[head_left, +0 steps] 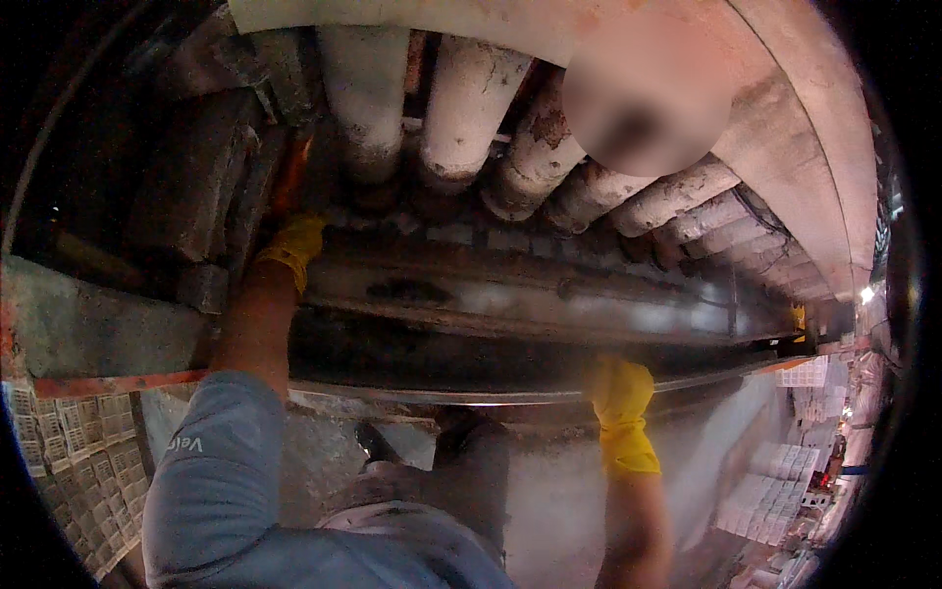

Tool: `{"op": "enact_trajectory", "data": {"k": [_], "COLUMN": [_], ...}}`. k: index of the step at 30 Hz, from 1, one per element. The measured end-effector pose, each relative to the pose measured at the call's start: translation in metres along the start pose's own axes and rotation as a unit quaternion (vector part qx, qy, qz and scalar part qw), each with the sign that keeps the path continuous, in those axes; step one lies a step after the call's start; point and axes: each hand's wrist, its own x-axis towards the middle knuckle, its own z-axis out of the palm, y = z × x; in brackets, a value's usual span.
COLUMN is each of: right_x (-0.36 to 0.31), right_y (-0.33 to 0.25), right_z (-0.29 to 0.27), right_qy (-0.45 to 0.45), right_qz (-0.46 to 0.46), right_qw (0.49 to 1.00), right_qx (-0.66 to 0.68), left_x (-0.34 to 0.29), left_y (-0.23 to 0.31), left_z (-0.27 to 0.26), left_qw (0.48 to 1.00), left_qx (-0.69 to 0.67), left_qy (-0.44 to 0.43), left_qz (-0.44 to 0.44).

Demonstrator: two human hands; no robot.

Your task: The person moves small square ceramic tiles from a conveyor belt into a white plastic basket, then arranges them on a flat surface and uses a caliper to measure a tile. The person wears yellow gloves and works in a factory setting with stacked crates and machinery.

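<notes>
My left hand (292, 228) wears a yellow glove with an orange finger part and reaches up into the gap between a dark metal block (201, 187) and the row of dusty pale rollers (461, 108). Its fingers are partly lost in shadow, so its grip is unclear. My right hand (620, 393), also in a yellow glove, sits lower right with its fingers curled over the front edge of the long metal rail (471, 398). Above that rail runs a grimy steel trough (510, 290).
Stacks of white perforated trays stand at the lower left (83, 447) and the lower right (775, 481). My dark shoe (376, 444) and grey trouser leg show below on a dusty floor. An orange-painted frame bar (118, 383) runs along the left.
</notes>
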Motion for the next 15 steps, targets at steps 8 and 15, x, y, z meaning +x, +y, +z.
{"op": "enact_trajectory", "data": {"k": [8, 15], "right_x": [0.027, 0.05], "right_y": [0.011, 0.022], "right_z": [0.013, 0.029], "right_qy": [-0.026, -0.016], "right_qz": [0.033, 0.024], "right_qw": [0.999, 0.998], "right_qx": [-0.031, -0.059], "left_x": [0.032, 0.052], "left_y": [0.008, 0.01], "left_z": [-0.021, -0.046], "left_qw": [1.0, 0.999], "left_qx": [-0.014, -0.008], "left_qy": [-0.016, -0.04], "left_qz": [-0.002, 0.001]}}
